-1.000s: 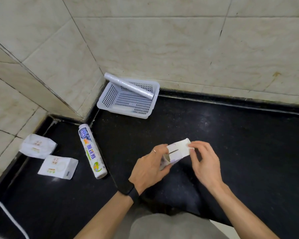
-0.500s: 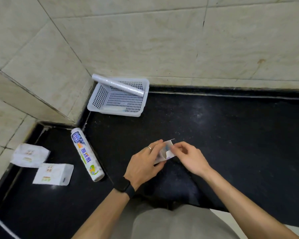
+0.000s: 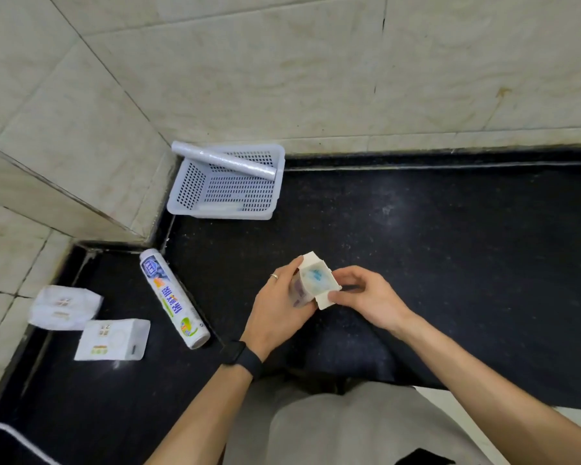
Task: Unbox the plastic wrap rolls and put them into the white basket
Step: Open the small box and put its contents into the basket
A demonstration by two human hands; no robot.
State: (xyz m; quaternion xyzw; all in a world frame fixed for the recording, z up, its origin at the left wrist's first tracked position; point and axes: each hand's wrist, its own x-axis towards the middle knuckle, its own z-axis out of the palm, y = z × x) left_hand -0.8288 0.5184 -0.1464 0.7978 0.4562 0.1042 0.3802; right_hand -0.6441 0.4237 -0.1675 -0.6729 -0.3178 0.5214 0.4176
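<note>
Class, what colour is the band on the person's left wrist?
Black; the band shows best in the head view.

Soft, even light is falling from above, leaving the tiled wall (image 3: 316, 78) bright and the black desk (image 3: 450, 263) dim with a faint sheen. The wide lens is bending tile lines near the edges. The box (image 3: 316, 280) is showing slight blur.

Counter (image 3: 433, 263) open rightward (printed roll (image 3: 174, 303) blocks left).
</note>
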